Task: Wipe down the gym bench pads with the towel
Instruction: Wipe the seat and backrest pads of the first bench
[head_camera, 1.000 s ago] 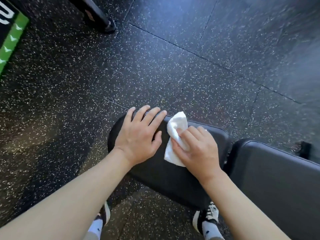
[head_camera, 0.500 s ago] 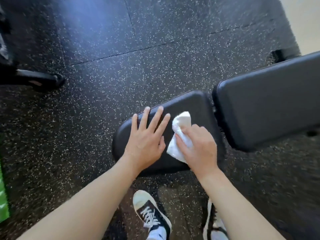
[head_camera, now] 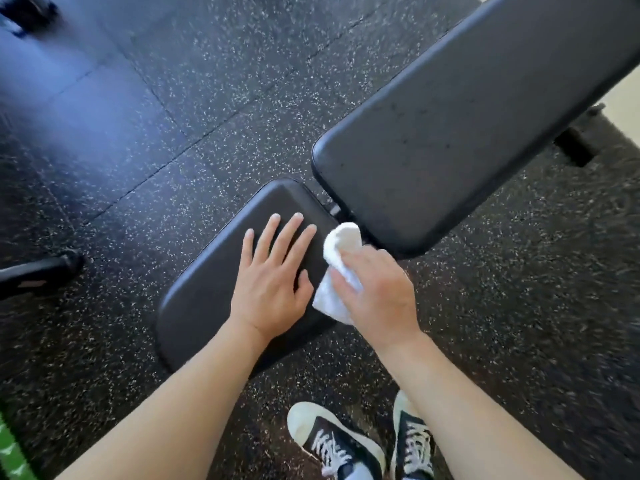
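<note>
One towel, long axis up-right.

Wiping the seat pad
Left hand lies flat; right hand grips the white towel at the pad's edge.

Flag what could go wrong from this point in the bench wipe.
The towel is bunched in the right hand at the seat pad edge, so strokes may miss most of the pad. The left hand lies flat there, covering an unwiped patch. The towel could snag in the gap before the back pad.
</note>
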